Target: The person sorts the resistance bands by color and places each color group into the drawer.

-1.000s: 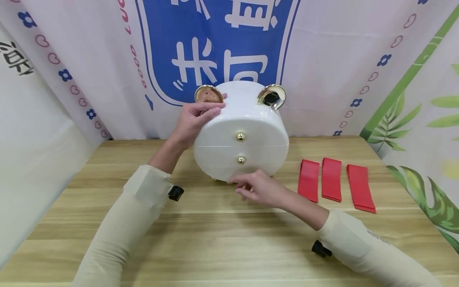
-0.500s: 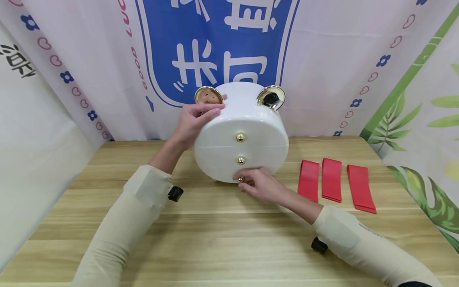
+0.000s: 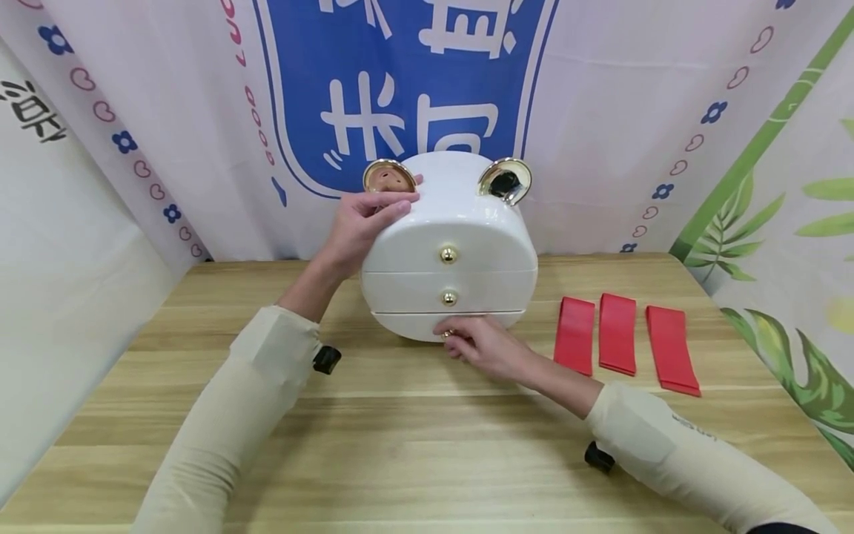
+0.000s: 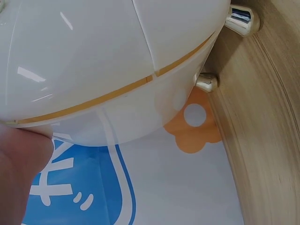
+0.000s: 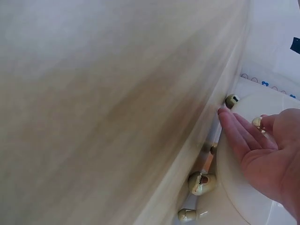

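Observation:
A white rounded drawer box (image 3: 460, 200) with gold ears stands upright on the wooden table. My left hand (image 3: 353, 230) rests on its upper left side, with fingers both in front of and behind the left gold ear (image 3: 388, 176). Low on the front, my right hand (image 3: 490, 348) pinches the small gold knob (image 5: 257, 122) of the bottom drawer (image 3: 403, 324), which stands slightly out, with a dark line along its top edge. The middle knob (image 3: 449, 298) and the top knob (image 3: 448, 255) are untouched. Gold feet (image 4: 207, 82) show under the box in the left wrist view.
To the right of the box lie three folded red strips, the left strip (image 3: 574, 336), the middle strip (image 3: 617, 334) and the right strip (image 3: 671, 348). A printed curtain (image 3: 600, 133) hangs close behind the box. The wooden table (image 3: 373, 460) extends toward me.
My right hand has closed its fingers on the bottom knob and pulled that drawer slightly toward me, so a gap line shows above it. My left hand has stayed in place.

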